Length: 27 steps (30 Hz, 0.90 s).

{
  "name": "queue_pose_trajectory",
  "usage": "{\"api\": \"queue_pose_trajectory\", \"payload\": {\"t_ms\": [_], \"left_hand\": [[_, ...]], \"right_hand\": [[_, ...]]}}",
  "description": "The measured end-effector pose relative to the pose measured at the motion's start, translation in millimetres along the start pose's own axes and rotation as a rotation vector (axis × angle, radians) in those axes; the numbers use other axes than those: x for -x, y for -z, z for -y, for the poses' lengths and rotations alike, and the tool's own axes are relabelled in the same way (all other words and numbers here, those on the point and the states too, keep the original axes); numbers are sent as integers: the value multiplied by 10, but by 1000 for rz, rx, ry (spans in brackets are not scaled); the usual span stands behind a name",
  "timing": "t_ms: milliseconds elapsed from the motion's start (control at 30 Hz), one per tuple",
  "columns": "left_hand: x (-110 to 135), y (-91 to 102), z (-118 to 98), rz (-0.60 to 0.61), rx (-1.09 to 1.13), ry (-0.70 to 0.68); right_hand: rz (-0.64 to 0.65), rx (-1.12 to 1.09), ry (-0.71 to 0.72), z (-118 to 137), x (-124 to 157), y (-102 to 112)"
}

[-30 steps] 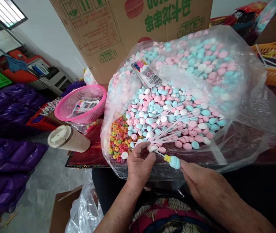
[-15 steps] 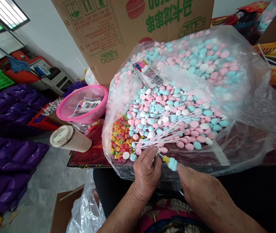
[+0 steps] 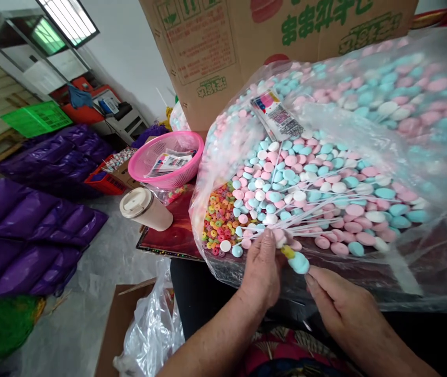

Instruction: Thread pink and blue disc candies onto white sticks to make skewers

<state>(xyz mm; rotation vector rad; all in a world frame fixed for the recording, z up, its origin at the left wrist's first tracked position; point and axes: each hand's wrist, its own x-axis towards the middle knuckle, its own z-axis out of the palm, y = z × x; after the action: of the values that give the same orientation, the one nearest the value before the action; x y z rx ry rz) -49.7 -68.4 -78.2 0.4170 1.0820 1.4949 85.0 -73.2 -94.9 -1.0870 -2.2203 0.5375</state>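
A candy skewer is held between both hands above the table's front edge. On it sit a pale blue candy [image 3: 299, 263] and a small yellow ring candy [image 3: 287, 252]. My left hand [image 3: 263, 269] is closed, its fingers pinching a pink-and-white candy [image 3: 280, 239] against the yellow ring. My right hand [image 3: 345, 303] is closed on the skewer just below the blue candy; most of the stick is hidden there. Past the hands, several white sticks [image 3: 310, 222] lie on a heap of pink, blue and white candies [image 3: 325, 178].
A clear plastic bag [image 3: 388, 139] surrounds the heap, with ring candies [image 3: 219, 222] at its left. Printed cards [image 3: 276, 116] lie on top. A pink basket [image 3: 137, 166] and lidded cup [image 3: 156, 212] stand left. Behind rises a cardboard box [image 3: 208, 52]; purple bags [image 3: 23, 235] cover the floor.
The view has swung left. The bare length of stick above the yellow ring has closed up, and the pink-and-white candy in my left hand now meets the ring.
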Motion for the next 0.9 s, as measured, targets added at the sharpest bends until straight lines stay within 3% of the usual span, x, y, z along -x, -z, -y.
{"api": "queue_pose_trajectory", "payload": {"t_ms": [67, 133, 200, 300, 400, 500, 733, 833, 900], "left_hand": [[14, -107, 62, 91, 32, 42], [25, -148, 106, 120, -57, -15], [11, -100, 86, 128, -204, -54], [-63, 91, -89, 74, -300, 31], [-142, 257, -314, 2, -142, 44], [-171, 255, -391, 35, 42, -28], [-95, -82, 7, 83, 253, 29], [-53, -39, 35, 144, 105, 54], [-44, 141, -125, 114, -131, -52]], "right_hand": [[-47, 26, 44, 38, -13, -52], [-101, 47, 73, 68, -58, -112], [-139, 33, 74, 74, -130, -145], [-150, -33, -6, 31, -253, -111], [-67, -115, -79, -1, -324, -48], [14, -222, -71, 64, -318, -46], [-53, -145, -39, 153, -238, -197], [-82, -99, -37, 30, -245, -208], [-45, -97, -35, -85, -249, -146]]}}
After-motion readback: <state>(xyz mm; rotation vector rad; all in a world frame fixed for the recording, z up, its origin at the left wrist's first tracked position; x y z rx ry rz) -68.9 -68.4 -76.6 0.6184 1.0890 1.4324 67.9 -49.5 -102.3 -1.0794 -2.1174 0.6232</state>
